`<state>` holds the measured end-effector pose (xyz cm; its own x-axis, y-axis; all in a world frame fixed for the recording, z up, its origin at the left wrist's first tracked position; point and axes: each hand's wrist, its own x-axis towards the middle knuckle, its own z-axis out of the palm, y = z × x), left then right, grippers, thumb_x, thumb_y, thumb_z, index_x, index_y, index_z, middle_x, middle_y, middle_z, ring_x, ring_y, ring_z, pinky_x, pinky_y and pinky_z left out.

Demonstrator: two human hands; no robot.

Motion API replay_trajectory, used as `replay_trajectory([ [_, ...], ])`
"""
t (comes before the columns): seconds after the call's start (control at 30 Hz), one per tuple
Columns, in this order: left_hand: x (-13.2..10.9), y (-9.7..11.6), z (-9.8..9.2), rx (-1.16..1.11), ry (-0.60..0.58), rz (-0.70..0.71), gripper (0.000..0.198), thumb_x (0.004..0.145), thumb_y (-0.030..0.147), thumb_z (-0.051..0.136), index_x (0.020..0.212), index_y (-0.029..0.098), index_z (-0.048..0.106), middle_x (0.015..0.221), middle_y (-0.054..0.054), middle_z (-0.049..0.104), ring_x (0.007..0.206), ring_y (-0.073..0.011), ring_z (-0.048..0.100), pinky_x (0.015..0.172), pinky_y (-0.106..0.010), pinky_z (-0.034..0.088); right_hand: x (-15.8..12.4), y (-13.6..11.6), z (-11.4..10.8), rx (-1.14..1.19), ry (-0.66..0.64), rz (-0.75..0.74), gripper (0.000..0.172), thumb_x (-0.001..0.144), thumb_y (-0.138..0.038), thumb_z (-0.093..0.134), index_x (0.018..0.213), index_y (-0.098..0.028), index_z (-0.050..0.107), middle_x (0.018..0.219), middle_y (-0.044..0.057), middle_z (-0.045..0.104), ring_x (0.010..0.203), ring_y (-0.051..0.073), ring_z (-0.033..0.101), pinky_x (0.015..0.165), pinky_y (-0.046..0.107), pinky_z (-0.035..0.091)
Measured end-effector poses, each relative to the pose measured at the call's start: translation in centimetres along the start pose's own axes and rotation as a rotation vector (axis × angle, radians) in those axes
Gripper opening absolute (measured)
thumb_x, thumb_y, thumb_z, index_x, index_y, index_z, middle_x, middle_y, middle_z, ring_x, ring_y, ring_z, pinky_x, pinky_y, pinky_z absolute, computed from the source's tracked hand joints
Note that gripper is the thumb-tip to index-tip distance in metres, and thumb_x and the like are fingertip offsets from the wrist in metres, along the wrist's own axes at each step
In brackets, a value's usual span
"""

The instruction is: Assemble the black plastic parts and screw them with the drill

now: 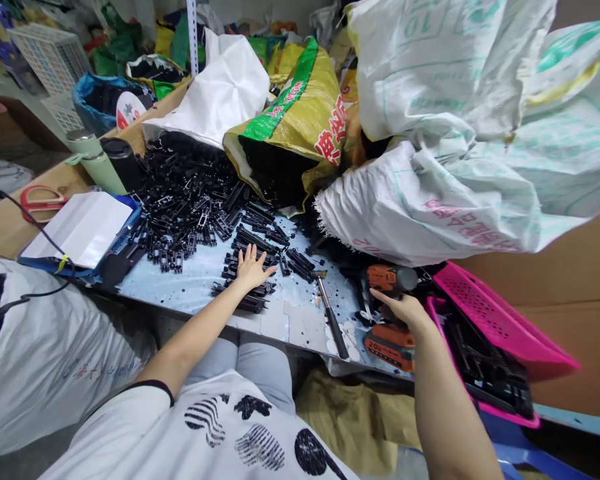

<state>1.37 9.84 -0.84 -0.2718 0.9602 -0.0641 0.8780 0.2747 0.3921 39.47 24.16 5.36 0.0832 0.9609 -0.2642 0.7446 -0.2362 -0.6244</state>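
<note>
Black plastic strips: short stack on the pale blue table, near its front edge and straight ahead of the seated person. A far larger loose heap of black plastic parts lies behind it and to the left.
Left hand: I read it as fully open, palm down, fingers spread wide. It rests flat on top of the stacked strips and grips nothing.
Right hand: at the table's right end, against the handle of an orange cordless drill. The thumb points toward the drill body. The fingers sit on the far side, so I cannot tell from here whether the grip is closed.
Drill position: upright on its orange battery base, just beside a pink plastic basket that holds more black parts.
Hands, relative: well apart, with a hammer lying on the table between them, its head toward the strips and its handle toward the person.
Back of table: a yellow-green sack lies open with black parts spilling out. White woven sacks are piled to its right.
Left end: green flask, black flask, red scissors and a white sheet on a blue tray.
</note>
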Motion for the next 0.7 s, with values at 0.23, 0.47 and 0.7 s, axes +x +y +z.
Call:
replay_trajectory([
  [0.23,1.4,-0.5,-0.3,0.001,0.011,0.016,0.083,0.085,0.071,0.02,0.146,0.015,0.028,0.155,-0.013,0.016,0.144,-0.0278,0.006,0.115,-0.048,0.004,0.8,-0.2,0.3,0.304,-0.208,0.05,0.049,0.054,-0.037,0.084,0.092,-0.015,0.062,0.056,0.0,0.057,0.04,0.011,0.049,0.037,0.026,0.044],
  [0.47,3.4,-1.5,-0.9,0.023,-0.051,-0.043,0.086,0.073,0.084,0.025,0.142,0.034,0.035,0.156,-0.006,0.01,0.141,-0.0415,-0.005,0.103,-0.069,-0.011,0.3,-0.8,0.0,0.303,-0.246,0.126,0.046,0.058,-0.036,0.082,0.093,-0.017,0.058,0.055,-0.001,0.055,0.041,0.012,0.05,0.038,0.024,0.043],
  [0.7,3.1,-1.2,0.0,0.064,-0.045,0.03,0.085,0.08,0.077,0.017,0.146,0.025,0.026,0.156,-0.009,0.013,0.143,-0.03,0.002,0.111,-0.058,-0.007,-0.3,-1.5,0.3,0.236,-0.235,0.131,0.032,0.062,-0.034,0.078,0.08,-0.017,0.058,0.05,-0.002,0.052,0.038,0.012,0.047,0.037,0.024,0.041],
])
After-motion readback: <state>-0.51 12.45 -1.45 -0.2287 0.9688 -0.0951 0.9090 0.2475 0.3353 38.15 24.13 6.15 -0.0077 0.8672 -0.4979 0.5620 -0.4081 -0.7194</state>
